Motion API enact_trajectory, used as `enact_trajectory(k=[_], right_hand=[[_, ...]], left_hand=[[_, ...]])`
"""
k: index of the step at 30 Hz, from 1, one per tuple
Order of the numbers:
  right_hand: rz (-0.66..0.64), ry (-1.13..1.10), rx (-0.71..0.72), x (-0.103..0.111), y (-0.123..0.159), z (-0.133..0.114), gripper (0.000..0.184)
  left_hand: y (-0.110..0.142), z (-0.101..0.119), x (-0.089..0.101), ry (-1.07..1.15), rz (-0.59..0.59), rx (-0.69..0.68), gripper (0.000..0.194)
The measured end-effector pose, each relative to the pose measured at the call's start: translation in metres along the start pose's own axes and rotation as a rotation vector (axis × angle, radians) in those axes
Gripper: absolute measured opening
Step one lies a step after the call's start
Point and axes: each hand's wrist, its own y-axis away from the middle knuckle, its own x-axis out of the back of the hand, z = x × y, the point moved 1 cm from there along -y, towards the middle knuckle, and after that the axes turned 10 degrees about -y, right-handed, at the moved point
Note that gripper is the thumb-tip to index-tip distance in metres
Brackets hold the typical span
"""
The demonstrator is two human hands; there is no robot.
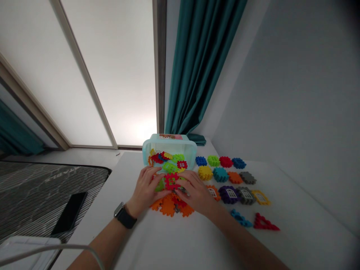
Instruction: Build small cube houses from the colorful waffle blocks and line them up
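Both hands meet over a pile of toothed plastic building tiles on a white table (174,243). My left hand (146,189), with a dark watch on its wrist, and my right hand (197,191) together pinch a red window-shaped tile (171,181) between their fingertips. Orange tiles (168,206) lie flat under the hands. Just behind stands a pale blue plastic tub (168,144), tipped toward me, with several mixed coloured tiles spilling out of it.
Sorted tiles lie in rows to the right: blue (201,161), green (213,160), red (225,161), yellow (205,173), teal (220,174), purple (228,194), and a red triangle (264,222). A black phone (69,213) rests on the bed at left. A teal curtain (202,67) hangs behind.
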Motion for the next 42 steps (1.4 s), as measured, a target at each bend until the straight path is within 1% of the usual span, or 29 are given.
enact_trajectory(k=[4,8,12,18,21,24,28,31,34,36,39,42], right_hand=[[-0.009,-0.005,-0.027,0.004,0.005,-0.002,0.02],[-0.041,-0.028,-0.121,0.013,0.014,0.001,0.019],[-0.077,-0.064,-0.21,0.027,0.022,0.005,0.015],[-0.078,-0.053,-0.249,0.054,0.032,0.013,0.02],[-0.085,-0.04,-0.277,0.068,0.039,0.02,0.021],[-0.093,-0.028,-0.294,0.083,0.047,0.029,0.027],[-0.084,-0.01,-0.32,0.101,0.055,0.04,0.035],[-0.094,0.023,-0.345,0.113,0.061,0.048,0.035],[-0.108,0.055,-0.362,0.123,0.069,0.06,0.035],[-0.108,0.07,-0.375,0.13,0.075,0.074,0.036],[-0.085,0.07,-0.385,0.142,0.084,0.102,0.035],[-0.065,0.07,-0.426,0.156,0.092,0.138,0.031]], left_hand=[[-0.001,0.006,-0.001,0.059,-0.055,0.03,0.043],[-0.004,0.017,-0.01,0.132,-0.091,0.099,0.043],[-0.012,0.03,-0.02,0.166,-0.098,0.098,0.045],[-0.03,0.048,-0.032,0.184,-0.135,0.094,0.045],[-0.04,0.057,-0.042,0.232,-0.147,0.084,0.046],[-0.048,0.067,-0.055,0.26,-0.146,0.083,0.045],[-0.059,0.081,-0.074,0.258,-0.149,0.077,0.044],[-0.069,0.09,-0.089,0.282,-0.174,0.076,0.046],[-0.082,0.099,-0.103,0.317,-0.229,0.075,0.047],[-0.091,0.105,-0.11,0.331,-0.257,0.085,0.045],[-0.103,0.115,-0.117,0.352,-0.283,0.095,0.039],[-0.111,0.123,-0.122,0.367,-0.313,0.079,0.035]])
